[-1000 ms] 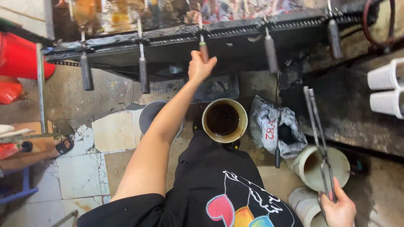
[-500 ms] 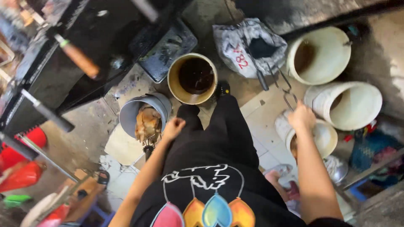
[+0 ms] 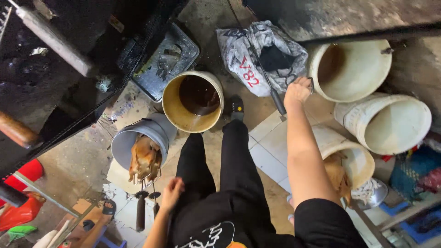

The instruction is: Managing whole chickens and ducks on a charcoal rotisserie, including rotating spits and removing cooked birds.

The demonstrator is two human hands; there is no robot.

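My right hand (image 3: 297,91) is stretched forward and shut on the handle end of long metal tongs (image 3: 277,102), whose thin rods run up over a crumpled printed sack (image 3: 257,50). My left hand (image 3: 172,189) hangs low by my black trouser leg, fingers loosely curled, right beside the dark handles of a skewer (image 3: 140,212). That skewer carries a browned roasted bird (image 3: 144,158) standing in a grey bucket (image 3: 124,142). Whether my left hand touches the handles is unclear.
A tan bucket (image 3: 172,110) of dark liquid stands ahead of my shoe. Two white buckets (image 3: 358,87) (image 3: 390,124) lie to the right, and a third (image 3: 363,160) holds another browned bird. A black grill with wooden-handled skewers (image 3: 55,41) fills the upper left, above a dirty metal tray (image 3: 165,64).
My view has tilted down from the grill to the floor. My left hand came off the grill and down beside the grey bucket; my right hand moved the tongs forward to the sack.
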